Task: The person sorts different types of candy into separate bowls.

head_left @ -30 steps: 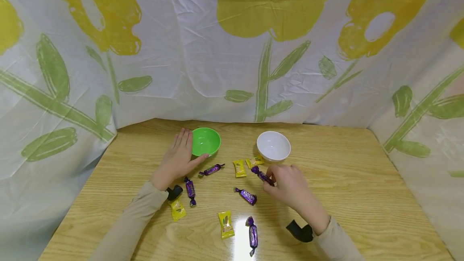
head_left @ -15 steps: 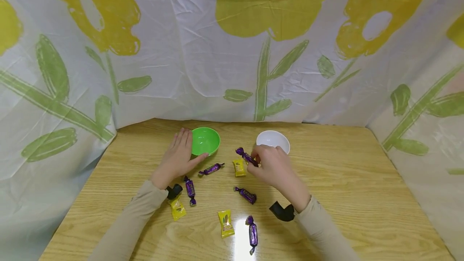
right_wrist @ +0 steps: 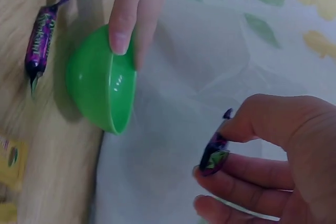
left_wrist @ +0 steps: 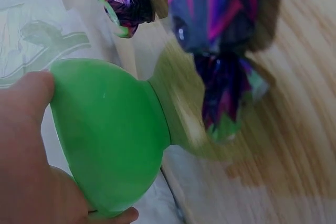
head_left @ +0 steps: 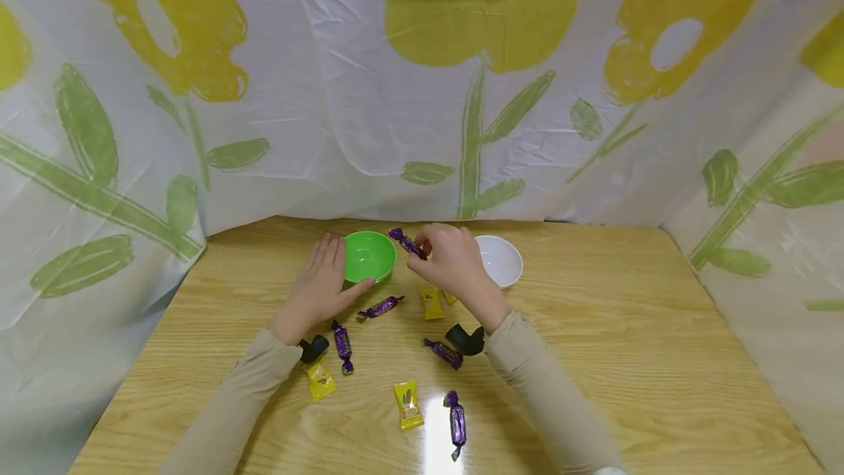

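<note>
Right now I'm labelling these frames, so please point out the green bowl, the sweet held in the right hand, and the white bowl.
green bowl (head_left: 369, 255), head view, inside of the bowl.
purple sweet (head_left: 406, 243), head view, middle of the wrapper.
white bowl (head_left: 504, 262), head view, inner wall.

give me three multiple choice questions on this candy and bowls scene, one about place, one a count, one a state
1. Where is the left hand?
A. against the green bowl
B. inside the white bowl
C. off the table

2. How many bowls stand on the table?
A. one
B. two
C. four

3. What is the right hand doing?
A. lying flat
B. pinching a purple candy in its fingers
C. gripping a spoon

Answers: 1 A, thumb and fingers touch the bowl's side; 2 B, one green and one white; 3 B, the wrapper sits between thumb and fingers, near the green bowl.
</note>
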